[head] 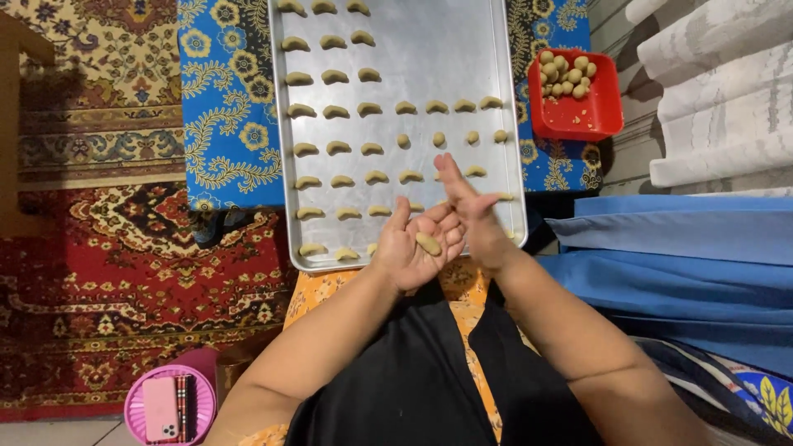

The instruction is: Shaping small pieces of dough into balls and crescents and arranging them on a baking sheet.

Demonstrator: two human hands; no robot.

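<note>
My left hand (410, 245) is palm up over the near edge of a metal baking tray (450, 49). A small oblong piece of tan dough (429, 244) lies on its fingers. My right hand (467, 208) stands edge-on beside it, fingers straight, pressed against the left fingertips next to the dough. The tray holds rows of crescent-shaped dough pieces (335, 111) and a few small round ones (439, 139).
A red square container (591, 116) with several dough balls sits right of the tray on a blue floral cloth (227, 107). Blue folded fabric (694, 248) lies at the right. A pink basket (136, 413) with a phone is at the bottom left on a patterned carpet (107, 272).
</note>
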